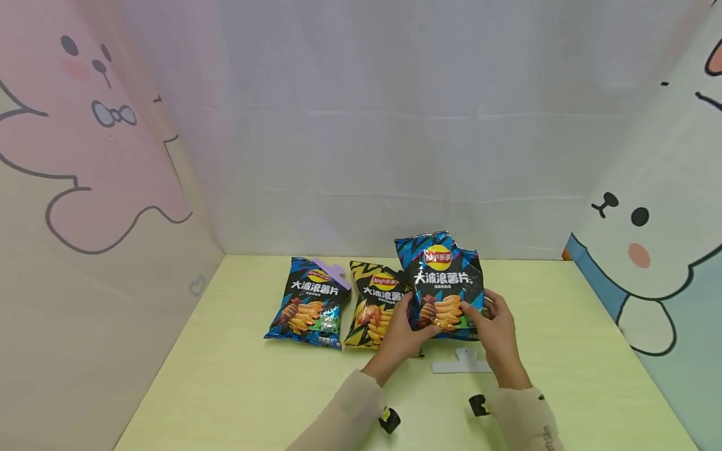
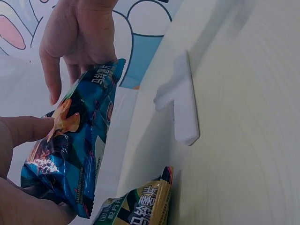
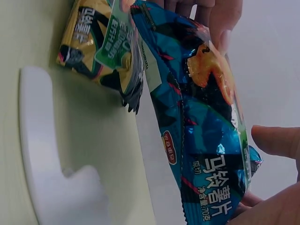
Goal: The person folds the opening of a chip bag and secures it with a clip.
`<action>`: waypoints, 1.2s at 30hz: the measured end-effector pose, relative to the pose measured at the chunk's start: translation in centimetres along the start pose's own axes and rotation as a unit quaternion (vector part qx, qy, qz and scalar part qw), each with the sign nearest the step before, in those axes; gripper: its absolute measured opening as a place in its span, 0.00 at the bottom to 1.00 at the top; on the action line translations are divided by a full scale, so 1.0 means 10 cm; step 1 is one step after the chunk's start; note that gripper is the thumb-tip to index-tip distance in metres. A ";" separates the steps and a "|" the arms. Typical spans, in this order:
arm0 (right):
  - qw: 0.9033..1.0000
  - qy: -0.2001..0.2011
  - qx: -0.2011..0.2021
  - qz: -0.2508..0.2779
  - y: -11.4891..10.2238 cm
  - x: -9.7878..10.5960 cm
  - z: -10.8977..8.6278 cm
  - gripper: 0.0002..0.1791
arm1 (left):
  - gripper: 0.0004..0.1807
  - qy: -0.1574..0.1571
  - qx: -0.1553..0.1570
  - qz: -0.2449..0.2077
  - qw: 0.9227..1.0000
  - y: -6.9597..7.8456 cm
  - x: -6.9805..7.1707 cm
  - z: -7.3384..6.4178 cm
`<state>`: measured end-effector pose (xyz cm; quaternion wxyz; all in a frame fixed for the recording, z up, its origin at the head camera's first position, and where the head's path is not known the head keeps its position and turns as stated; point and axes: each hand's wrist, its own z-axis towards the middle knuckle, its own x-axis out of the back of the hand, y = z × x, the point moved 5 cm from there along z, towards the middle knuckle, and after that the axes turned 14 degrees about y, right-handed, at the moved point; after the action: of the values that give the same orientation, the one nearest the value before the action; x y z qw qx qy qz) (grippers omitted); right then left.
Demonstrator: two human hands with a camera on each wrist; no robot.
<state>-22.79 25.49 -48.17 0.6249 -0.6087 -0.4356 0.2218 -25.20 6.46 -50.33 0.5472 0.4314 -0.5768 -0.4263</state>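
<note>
A blue and black chip bag (image 1: 444,285), its top edge notched at the right, is held up between both hands above the table. My left hand (image 1: 402,332) grips its lower left side, thumb on the front. My right hand (image 1: 499,326) holds the lower right side, fingers behind the bag and thumb at the front. Just left of it lies a yellow and black chip bag (image 1: 372,307), partly covered by the held bag and left hand. Below the hands a white sealing clip (image 1: 462,364) lies on the table; the left wrist view also shows this clip (image 2: 180,103).
Farther left another blue chip bag (image 1: 307,307) lies with a purple clip (image 1: 333,273) across its top right corner. The pale yellow table (image 1: 225,388) ends at a white curtain (image 1: 361,156) behind, with cartoon-printed panels on both sides.
</note>
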 end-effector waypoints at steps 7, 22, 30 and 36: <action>1.000 -0.016 0.024 -0.001 -0.07 -0.09 -0.10 0.40 | 0.47 0.026 -0.017 0.009 0.999 0.01 0.16 -0.03; 0.998 -0.028 0.051 0.006 -0.16 -0.27 -0.23 0.35 | 0.53 0.032 -0.019 -0.003 0.999 -0.02 0.43 -0.08; 0.997 -0.049 0.047 0.021 -0.17 -0.37 -0.30 0.33 | 0.54 0.031 -0.032 -0.051 0.998 -0.06 0.59 -0.10; 0.997 -0.069 0.039 0.018 -0.14 -0.46 -0.39 0.30 | 0.49 0.056 -0.035 -0.036 0.997 -0.15 0.75 -0.18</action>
<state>-22.36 19.34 -47.63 0.6125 -0.5750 -0.4575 0.2913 -23.60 -1.22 -49.68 0.5776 0.4558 -0.5141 -0.4408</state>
